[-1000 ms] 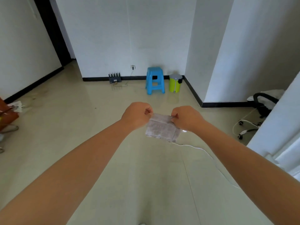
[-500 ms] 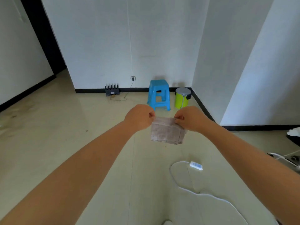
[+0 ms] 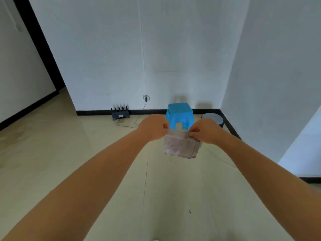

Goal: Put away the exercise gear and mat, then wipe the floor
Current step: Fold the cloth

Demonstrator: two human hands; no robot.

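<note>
Both arms reach up from the bottom corners to mid-frame, where the left hand (image 3: 153, 126) and right hand (image 3: 204, 130) each pinch a top corner of a folded grey cloth (image 3: 180, 145) hanging above the floor (image 3: 69, 162). Behind stand a blue stool (image 3: 178, 113), a lidded bin (image 3: 213, 119) and a black router (image 3: 120, 113). No writing is legible.

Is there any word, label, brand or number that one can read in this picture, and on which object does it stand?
None can be read.
The cloth, blue stool and bin lid show no print.
The black device by the wall carries a small pale patch, too blurred to read.
</note>
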